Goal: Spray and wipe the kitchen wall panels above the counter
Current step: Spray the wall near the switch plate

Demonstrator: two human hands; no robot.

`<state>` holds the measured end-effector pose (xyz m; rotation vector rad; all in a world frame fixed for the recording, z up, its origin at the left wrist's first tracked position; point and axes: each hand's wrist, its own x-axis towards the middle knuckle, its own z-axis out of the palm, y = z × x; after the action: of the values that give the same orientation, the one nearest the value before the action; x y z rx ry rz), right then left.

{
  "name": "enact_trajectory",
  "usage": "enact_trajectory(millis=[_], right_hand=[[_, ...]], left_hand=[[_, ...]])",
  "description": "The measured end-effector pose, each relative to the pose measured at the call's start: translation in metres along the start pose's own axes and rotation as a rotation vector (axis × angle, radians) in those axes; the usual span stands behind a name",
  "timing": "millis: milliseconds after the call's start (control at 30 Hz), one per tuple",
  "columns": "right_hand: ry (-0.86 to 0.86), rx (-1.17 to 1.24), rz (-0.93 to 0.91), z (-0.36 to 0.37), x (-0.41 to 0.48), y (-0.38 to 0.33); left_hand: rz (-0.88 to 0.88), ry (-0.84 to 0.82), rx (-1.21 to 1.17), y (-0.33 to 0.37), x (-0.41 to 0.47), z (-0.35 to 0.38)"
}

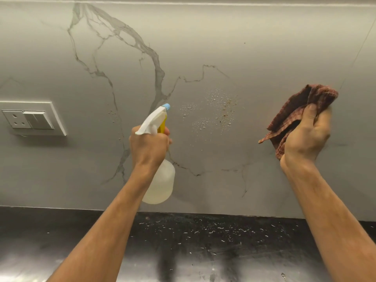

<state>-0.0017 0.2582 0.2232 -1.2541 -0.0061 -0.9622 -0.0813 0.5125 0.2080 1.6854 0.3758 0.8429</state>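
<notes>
The marble-look wall panel (203,47) fills the view, grey-white with dark veins. My left hand (149,145) grips a translucent spray bottle (160,184) with a white head, yellow trigger and blue nozzle, pointed up and right at the wall. Spray droplets (211,110) and small brown specks sit on the panel just right of the nozzle. My right hand (305,137) holds a crumpled red-brown checked cloth (301,106) close to the wall, to the right of the wet patch; I cannot tell whether the cloth touches the wall.
A white socket and switch plate (32,119) is mounted on the wall at the left. Below the panel runs a black speckled counter (213,241), glossy with reflections. A panel seam (354,55) runs diagonally at the far right.
</notes>
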Motion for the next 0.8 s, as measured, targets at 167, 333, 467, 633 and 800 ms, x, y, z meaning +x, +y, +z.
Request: enact_trajectory(millis=[167,333,467,633,800], right_hand=[[-0.004,-0.031,-0.07,0.012,0.001,-0.002],[-0.006,-0.059,-0.09,0.021,-0.004,0.0],[-0.022,-0.126,-0.072,0.025,-0.007,0.001],[-0.011,-0.144,-0.067,0.029,-0.002,0.004],[-0.001,-0.13,-0.091,0.03,0.0,0.007]], left_hand=[[0.052,0.029,0.034,0.017,0.012,-0.004],[0.041,-0.039,0.025,0.016,0.015,-0.011],[0.012,0.021,0.038,0.012,0.016,-0.011],[0.011,-0.027,0.016,0.01,0.015,-0.01],[-0.02,0.044,-0.015,0.004,0.019,-0.007]])
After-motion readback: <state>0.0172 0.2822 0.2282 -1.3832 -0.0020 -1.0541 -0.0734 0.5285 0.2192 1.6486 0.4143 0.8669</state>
